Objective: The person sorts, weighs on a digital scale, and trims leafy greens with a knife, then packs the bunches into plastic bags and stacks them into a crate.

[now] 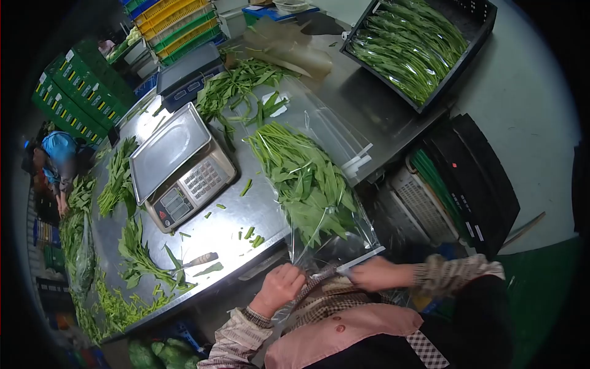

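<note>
A clear plastic bag with a bunch of leafy green stems inside lies over the table's near edge, its mouth toward me. My left hand is closed, its fingers pinching the left corner of the bag's mouth. At the other corner, by the white strip along the bag's edge, my right hand is closed on the plastic; its fingertips are partly hidden. Beyond the bunch lies a stack of flat clear bags with white edges.
A weighing scale stands on the metal table among loose greens and cut stem bits. A knife lies near the edge. A black crate holds bagged greens. Another person works at the far left, near green crates.
</note>
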Tool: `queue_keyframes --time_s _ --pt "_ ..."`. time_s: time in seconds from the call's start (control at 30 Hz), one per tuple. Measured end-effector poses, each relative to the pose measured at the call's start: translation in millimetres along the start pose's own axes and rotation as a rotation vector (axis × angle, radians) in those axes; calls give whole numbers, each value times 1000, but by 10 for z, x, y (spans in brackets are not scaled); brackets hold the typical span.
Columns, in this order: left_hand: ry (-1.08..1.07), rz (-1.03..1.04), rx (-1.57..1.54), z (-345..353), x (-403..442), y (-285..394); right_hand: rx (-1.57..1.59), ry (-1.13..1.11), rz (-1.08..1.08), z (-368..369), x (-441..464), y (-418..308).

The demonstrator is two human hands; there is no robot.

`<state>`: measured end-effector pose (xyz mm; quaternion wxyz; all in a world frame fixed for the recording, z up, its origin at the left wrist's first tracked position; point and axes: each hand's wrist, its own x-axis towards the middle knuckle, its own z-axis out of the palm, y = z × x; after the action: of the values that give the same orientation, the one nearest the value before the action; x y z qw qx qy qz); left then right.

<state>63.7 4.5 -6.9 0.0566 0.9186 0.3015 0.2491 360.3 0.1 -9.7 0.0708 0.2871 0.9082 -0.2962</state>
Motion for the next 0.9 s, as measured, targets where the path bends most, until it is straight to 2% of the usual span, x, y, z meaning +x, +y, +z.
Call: queue_keyframes --time_s 0.03,0.1,0.13,0.2,0.23,0.27,0.3,0.37,0.4,0.47,0.5,0.6,0.63,0.67,0.73,0.77,0.87,0.9 --pt "-7 46 -8 -23 -30 -2 -95 -284 143 195 -450 269" --pt "-13 132 -25 -37 -113 40 -123 -347 209 1174 -1924 915" --pt "45 96 -30 -58 -142 40 -245 -468 226 1123 -2070 856" --pt "146 21 -47 -91 -261 98 -259 -418 420 850 -1960 822" --pt "206 -133 34 64 -386 91 -140 -241 601 591 -1550 795" --pt "141 -143 44 80 -329 68 -49 190 563 227 -1183 663" --pt "83 -154 63 85 -185 -13 -163 428 438 -151 -770 576" --pt "-100 -118 105 124 63 -115 -303 550 182 -533 -236 628" --pt "-105 -94 71 174 95 -129 -352 619 -15 -535 -45 775" --pt "-118 -51 6 262 100 -182 -414 552 -200 -548 46 968" --pt "-50 -99 -53 259 69 -174 -184 603 -87 -499 41 1024" --pt "166 -444 -397 350 -129 -149 544 653 295 -310 -16 870" --pt "239 -695 -399 423 -122 -97 802 684 317 -140 22 892" --pt "323 -871 -549 425 -41 -64 1059 710 337 -61 85 906" --pt "497 -1210 -850 367 144 -41 1027 754 395 -91 126 870" --pt "505 -1243 -833 363 182 -58 1012 777 423 -178 168 809" --pt "534 -1305 -774 350 315 -118 608 1011 310 -541 293 561" --pt "547 -1308 -751 335 350 -100 560 1062 292 -549 379 605"
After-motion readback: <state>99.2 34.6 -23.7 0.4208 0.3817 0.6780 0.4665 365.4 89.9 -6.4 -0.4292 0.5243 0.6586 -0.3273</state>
